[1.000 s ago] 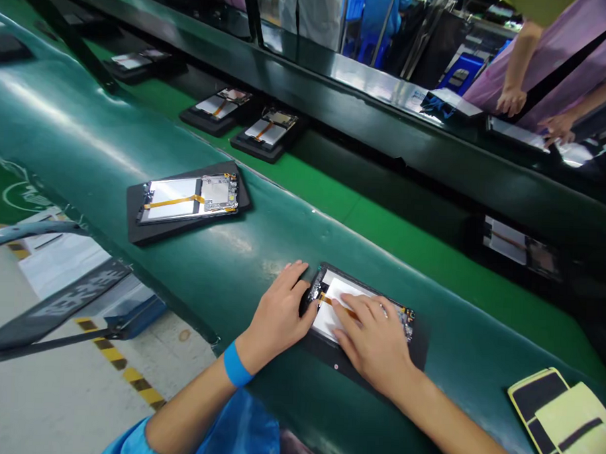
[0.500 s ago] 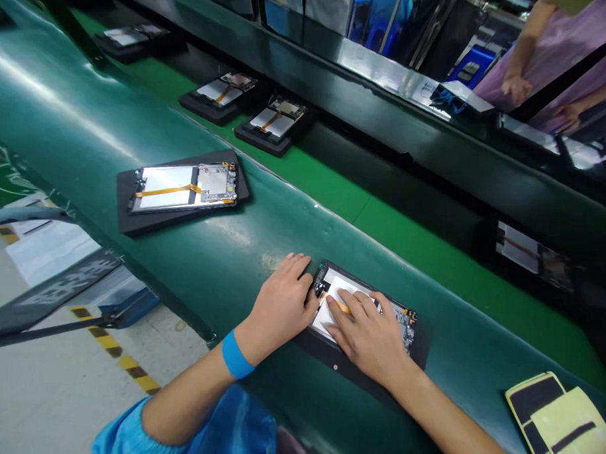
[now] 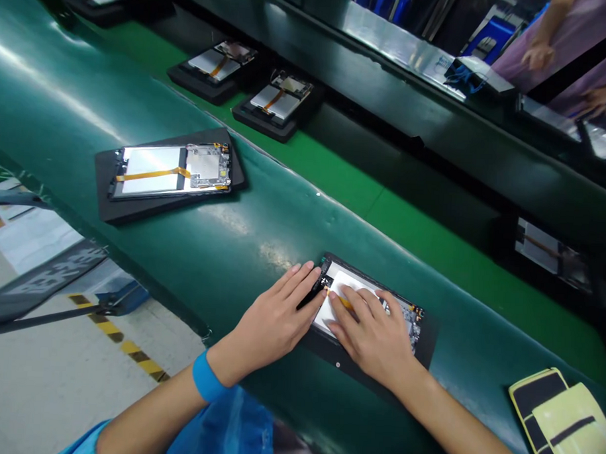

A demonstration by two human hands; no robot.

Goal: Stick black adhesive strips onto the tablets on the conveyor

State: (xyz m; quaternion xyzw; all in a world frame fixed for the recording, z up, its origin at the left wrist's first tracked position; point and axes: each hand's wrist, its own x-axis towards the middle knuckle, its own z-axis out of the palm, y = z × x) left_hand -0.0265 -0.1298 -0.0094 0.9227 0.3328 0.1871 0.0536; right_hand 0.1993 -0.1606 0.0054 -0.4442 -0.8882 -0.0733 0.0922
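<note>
An opened phone-like device (image 3: 417, 318) lies face down on a black foam block (image 3: 426, 356) in front of me, with its insides bare. Over its white battery (image 3: 349, 279) runs an orange ribbon cable, partly covered by my fingers. My right hand (image 3: 376, 332) rests on the battery and cable, fingers spread, palm down. At the device's left end is my left hand (image 3: 272, 318), its fingers stretched out and its fingertips at the edge near the cable's end. Beneath that hand the contact is hidden. A blue band (image 3: 208, 376) circles my left wrist.
Another opened device (image 3: 153, 170) sits on its black block up the green bench (image 3: 264, 212) to the left. Several more lie on the green conveyor (image 3: 349, 182) beyond the raised edge. Yellow-and-black pads (image 3: 562, 421) lie at lower right. A co-worker's hand (image 3: 540, 55) shows across the line.
My left hand's fingers have straightened from a curled pose and reach along the device's left end. My right hand stays on the battery. The camera view has shifted slightly.
</note>
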